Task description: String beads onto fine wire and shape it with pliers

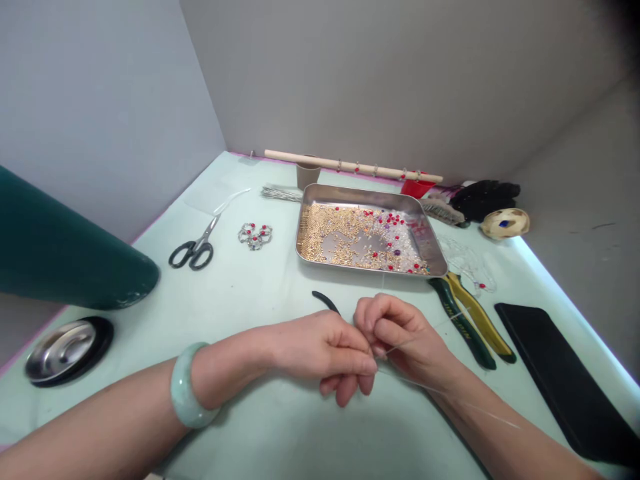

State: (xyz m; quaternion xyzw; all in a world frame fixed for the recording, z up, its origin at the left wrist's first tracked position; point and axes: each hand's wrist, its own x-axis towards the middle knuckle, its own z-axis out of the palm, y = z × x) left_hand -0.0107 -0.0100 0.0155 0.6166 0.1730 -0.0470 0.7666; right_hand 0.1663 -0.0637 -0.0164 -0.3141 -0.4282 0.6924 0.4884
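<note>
The person's left arm (pixel 125 407) is nearest, with a smooth, round, pale green bangle (pixel 193 387) on it. The clear thread (pixel 420 383) is thin and a bit shiny. It goes from the fingertips over the right wrist. Just past the hands, a shiny metal tray (pixel 370 269) with round corners holds tiny gold beads (pixel 315 230), clear beads (pixel 413 253) and red beads (pixel 395 219).

To the left are scissors (pixel 193 255) with black loops and a bent silver wire shape (pixel 255 236) with red beads. A fat, dark green tube (pixel 75 247) pokes in near a shiny round dish (pixel 63 350). To the right lie pliers (pixel 475 323) with green and yellow handles, and a flat black slab (pixel 555 373). The hands hide part of a black curved handle (pixel 325 300).

The left hand (pixel 335 353) and right hand (pixel 405 333) touch or almost touch. Each pinches the thread with its fingertips close together. Anything tucked between them is hidden.
</note>
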